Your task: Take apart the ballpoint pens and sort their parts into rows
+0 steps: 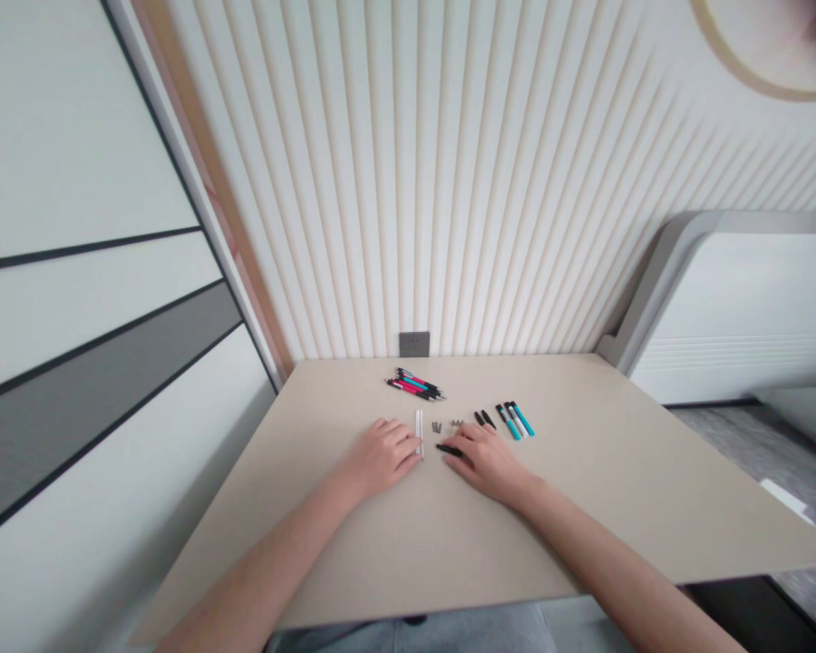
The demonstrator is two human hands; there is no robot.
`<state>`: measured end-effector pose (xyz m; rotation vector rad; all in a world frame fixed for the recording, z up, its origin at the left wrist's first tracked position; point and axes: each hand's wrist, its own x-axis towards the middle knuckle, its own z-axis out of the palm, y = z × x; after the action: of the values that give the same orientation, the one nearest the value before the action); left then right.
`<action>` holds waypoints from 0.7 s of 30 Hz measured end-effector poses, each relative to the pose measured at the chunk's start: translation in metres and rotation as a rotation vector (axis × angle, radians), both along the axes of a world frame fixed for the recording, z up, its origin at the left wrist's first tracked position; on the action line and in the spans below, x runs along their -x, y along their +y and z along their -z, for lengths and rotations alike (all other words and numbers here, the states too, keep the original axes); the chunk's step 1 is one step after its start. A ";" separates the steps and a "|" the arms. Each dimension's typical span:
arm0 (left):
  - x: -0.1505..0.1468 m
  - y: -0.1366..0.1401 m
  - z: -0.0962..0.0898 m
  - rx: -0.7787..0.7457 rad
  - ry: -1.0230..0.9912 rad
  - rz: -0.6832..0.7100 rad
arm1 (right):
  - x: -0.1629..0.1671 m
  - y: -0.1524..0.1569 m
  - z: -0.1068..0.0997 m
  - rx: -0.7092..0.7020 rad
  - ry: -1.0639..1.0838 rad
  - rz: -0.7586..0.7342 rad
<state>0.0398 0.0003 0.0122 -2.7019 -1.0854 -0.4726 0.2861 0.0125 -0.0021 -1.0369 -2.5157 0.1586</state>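
Observation:
My left hand (383, 456) rests palm down on the table, fingers loosely stretched out. Its fingertips touch thin white sticks that look like pen refills (419, 423), lying side by side. My right hand (484, 461) is closed, thumb and fingers around a short black pen part (447, 448) whose end pokes out to the left. Between and just beyond my hands lie small grey pieces (436, 427), too small to name, with more grey pieces (456, 423) close to my right fingers. Two black pen parts (485, 418) lie beyond my right hand.
Several pens (414, 384) in red, blue and black lie in a pile farther back. Blue, white and black pen barrels (515, 420) form a row to the right. The beige table (354, 562) meets a ribbed wall with a dark socket (414, 344).

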 end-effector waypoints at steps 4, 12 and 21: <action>0.005 0.002 -0.001 0.014 -0.025 -0.035 | -0.010 0.005 -0.001 0.000 0.019 -0.004; 0.029 0.016 0.002 0.002 -0.166 -0.163 | -0.056 0.038 0.007 -0.009 0.110 0.524; 0.035 0.020 0.004 0.019 -0.208 -0.213 | -0.054 0.037 0.009 0.072 -0.082 0.630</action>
<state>0.0045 0.0201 0.0077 -2.5564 -1.4189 -0.7204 0.3399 0.0493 -0.0106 -1.8322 -2.1333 0.0195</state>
